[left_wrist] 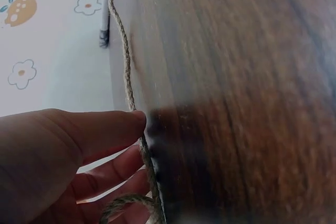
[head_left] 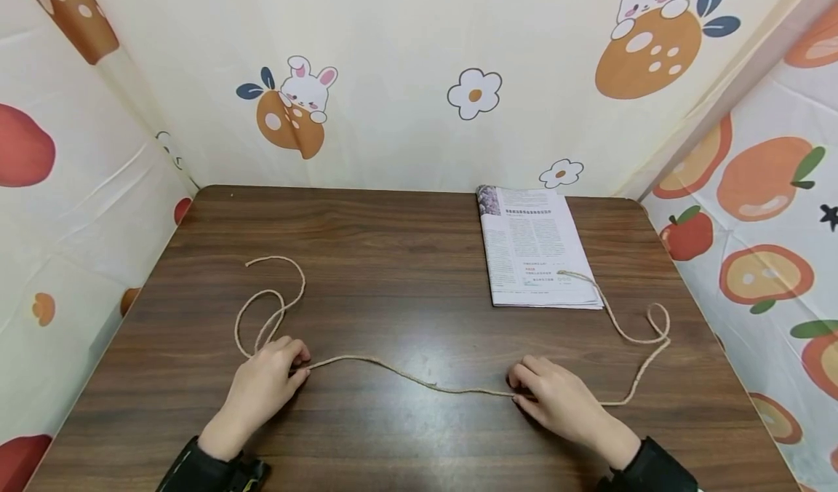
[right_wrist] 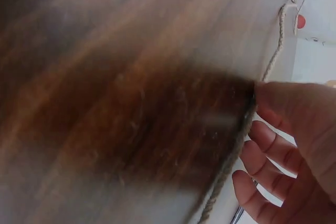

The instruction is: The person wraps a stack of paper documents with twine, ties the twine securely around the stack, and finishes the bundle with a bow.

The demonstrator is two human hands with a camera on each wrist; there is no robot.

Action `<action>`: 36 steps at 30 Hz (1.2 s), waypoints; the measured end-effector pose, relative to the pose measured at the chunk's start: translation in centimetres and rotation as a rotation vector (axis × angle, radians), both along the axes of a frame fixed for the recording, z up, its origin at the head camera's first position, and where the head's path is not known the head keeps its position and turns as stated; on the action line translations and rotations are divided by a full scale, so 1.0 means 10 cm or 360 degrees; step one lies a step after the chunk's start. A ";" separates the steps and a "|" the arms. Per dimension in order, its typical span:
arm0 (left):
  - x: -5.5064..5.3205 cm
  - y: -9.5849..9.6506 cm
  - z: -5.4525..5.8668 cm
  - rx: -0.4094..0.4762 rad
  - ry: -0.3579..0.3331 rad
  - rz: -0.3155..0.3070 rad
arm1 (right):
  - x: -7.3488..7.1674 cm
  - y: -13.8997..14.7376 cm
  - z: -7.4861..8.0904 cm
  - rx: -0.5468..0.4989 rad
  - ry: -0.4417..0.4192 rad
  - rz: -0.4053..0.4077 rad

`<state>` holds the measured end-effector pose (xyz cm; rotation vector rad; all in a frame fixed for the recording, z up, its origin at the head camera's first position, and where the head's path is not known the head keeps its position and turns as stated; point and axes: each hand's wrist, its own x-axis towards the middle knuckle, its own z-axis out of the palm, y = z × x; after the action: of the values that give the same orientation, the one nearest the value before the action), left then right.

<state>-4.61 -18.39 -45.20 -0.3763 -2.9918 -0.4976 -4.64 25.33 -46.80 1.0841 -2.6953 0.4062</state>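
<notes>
A thin beige rope lies across the brown table, slightly wavy between the two hands. At the left, my left hand pinches it; in the left wrist view the thumb presses on the rope, with the other fingers behind. Beyond this hand the loose end curls into loops. My right hand pinches the rope farther right, its thumb and index finger meeting at the rope in the right wrist view. From there the other end bends back, makes a small loop and reaches onto a printed magazine.
The wooden table fills the lower view. Behind it stands a cream wall with rabbit and flower prints. Fruit-patterned sheets hang at the left and at the right. The magazine lies near the table's back edge.
</notes>
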 end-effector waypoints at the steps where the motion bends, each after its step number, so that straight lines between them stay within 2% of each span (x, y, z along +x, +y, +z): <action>1: 0.00 0.00 -0.01 -0.0007 0.0005 0.0001 | -0.01 0.00 -0.01 0.0001 0.0017 0.0002; 8: -0.04 0.00 -0.01 -0.0086 0.0014 -0.0025 | -0.15 0.07 -0.03 0.0023 0.0127 -0.0063; 17: -0.16 0.06 0.00 -0.0134 0.0067 -0.0105 | -0.37 0.28 -0.05 0.0052 0.0161 -0.0196; 24: -0.22 0.04 0.00 -0.0155 0.0108 -0.0130 | -0.47 0.46 -0.01 0.0074 0.0203 -0.0303; 36: -0.29 -0.12 0.00 -0.0169 0.0103 -0.0077 | -0.58 0.74 -0.01 0.0100 0.0195 -0.0444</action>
<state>-7.54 -19.61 -45.17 -0.4648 -2.9602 -0.3244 -10.48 32.77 -46.89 0.7056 -2.7103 0.2008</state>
